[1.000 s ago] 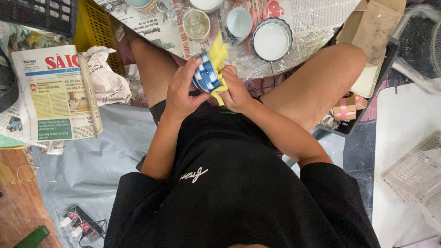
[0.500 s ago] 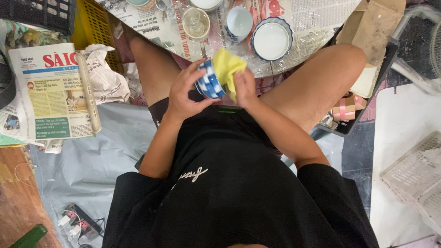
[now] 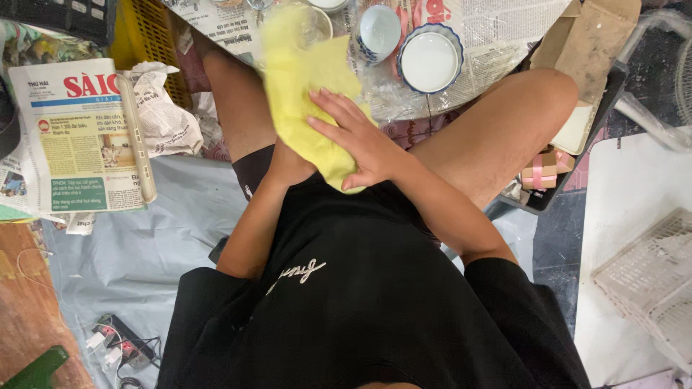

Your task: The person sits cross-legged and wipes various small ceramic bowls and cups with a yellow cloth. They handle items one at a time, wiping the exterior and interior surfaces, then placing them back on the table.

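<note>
A yellow cloth (image 3: 303, 86) is spread over my lap and rises toward the low table. My right hand (image 3: 353, 140) lies on top of it, fingers spread, pressing the cloth down around something beneath. My left hand (image 3: 288, 167) is mostly hidden under the cloth; only its heel and wrist show, cupped around the covered thing. The blue-and-white cup seen in the earlier frames is now out of sight under the cloth. I sit with bare knees apart, wearing a black shirt.
On the newspaper-covered table stand a white bowl with a blue rim (image 3: 430, 59), a small cup (image 3: 378, 32) and a glass (image 3: 315, 25). A newspaper stack (image 3: 79, 137) and yellow crate (image 3: 144, 36) lie left, a cardboard box (image 3: 591, 43) and white basket (image 3: 649, 281) right.
The yellow cloth has opened out and now covers the blue-and-white cup. My right hand has moved from beside the cup onto the top of the cloth.
</note>
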